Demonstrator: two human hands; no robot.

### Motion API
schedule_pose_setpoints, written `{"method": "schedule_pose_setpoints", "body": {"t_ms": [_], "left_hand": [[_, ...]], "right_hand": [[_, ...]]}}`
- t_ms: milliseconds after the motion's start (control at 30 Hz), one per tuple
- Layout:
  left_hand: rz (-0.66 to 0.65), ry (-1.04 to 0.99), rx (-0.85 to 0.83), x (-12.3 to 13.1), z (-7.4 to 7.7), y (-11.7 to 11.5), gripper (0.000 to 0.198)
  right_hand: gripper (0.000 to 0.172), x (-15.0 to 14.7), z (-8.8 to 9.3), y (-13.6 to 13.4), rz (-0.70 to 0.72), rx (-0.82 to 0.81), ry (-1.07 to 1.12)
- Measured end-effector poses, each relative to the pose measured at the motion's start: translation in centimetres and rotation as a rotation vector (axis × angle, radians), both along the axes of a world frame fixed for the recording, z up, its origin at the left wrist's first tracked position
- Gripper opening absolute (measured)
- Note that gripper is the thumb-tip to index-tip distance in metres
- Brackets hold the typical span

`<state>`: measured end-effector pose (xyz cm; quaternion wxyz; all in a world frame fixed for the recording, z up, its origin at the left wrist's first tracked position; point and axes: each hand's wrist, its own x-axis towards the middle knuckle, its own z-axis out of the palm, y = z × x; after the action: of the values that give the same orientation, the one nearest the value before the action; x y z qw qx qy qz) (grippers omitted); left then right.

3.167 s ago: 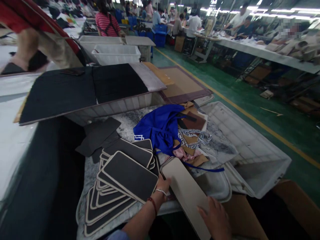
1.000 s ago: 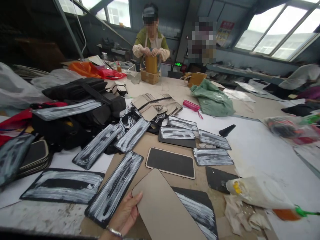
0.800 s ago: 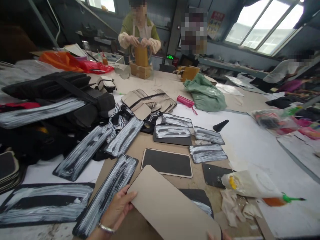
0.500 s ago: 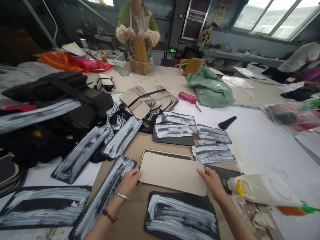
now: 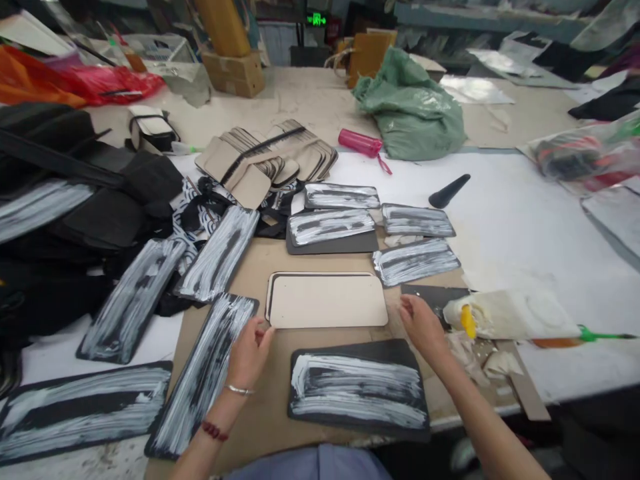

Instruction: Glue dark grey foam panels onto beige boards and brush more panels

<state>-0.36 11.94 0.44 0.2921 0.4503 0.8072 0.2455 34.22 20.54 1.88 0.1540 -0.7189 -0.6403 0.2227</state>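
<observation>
Your left hand [image 5: 250, 357] and right hand [image 5: 424, 327]: released.
Between them, lying flat: a smooth beige round-cornered rectangular panel [image 5: 327, 300].

Room to pass lies between the beige panel [image 5: 327, 301] and the nearer white-smeared panel [image 5: 357, 390]. Rightward, a white container [image 5: 520, 315] obstructs.
</observation>
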Motion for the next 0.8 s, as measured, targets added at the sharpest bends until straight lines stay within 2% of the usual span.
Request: {"method": "schedule_pose_setpoints", "body": {"t_ms": [100, 167, 267, 333, 433, 667, 800], "left_hand": [[-0.117, -0.134, -0.081, 1.0, -0.2, -3.7, 0.035], [-0.136, -0.225, -0.139, 1.9, -0.5, -5.8, 0.033], [-0.159, -0.272, -0.175, 2.9, -0.5, -7.7, 0.031], [-0.198, -0.269, -0.151, 3.3, -0.4, -8.2, 0.03], [-0.258, -0.246, -0.075, 3.6, -0.2, -8.4, 0.032], [-0.34, -0.176, 0.054, 4.1, -0.2, -9.4, 0.033], [-0.405, -0.079, 0.145, 4.3, 0.4, -10.0, 0.033]], "right_hand": [[0.032, 3.4, 0.6, -5.8, 0.021, -0.117, -0.064], [0.033, 5.3, 0.2, -10.0, -0.045, -0.214, -0.086], [0.036, 6.8, -1.1, -14.9, -0.145, -0.322, -0.035], [0.037, 6.8, -1.8, -16.9, -0.171, -0.366, -0.002], [0.038, 5.9, -1.9, -18.4, -0.151, -0.349, -0.039], [0.042, 4.4, -0.8, -19.2, -0.1, -0.27, -0.191], [0.041, 5.0, -1.5, -19.8, -0.032, -0.14, -0.225]]}}
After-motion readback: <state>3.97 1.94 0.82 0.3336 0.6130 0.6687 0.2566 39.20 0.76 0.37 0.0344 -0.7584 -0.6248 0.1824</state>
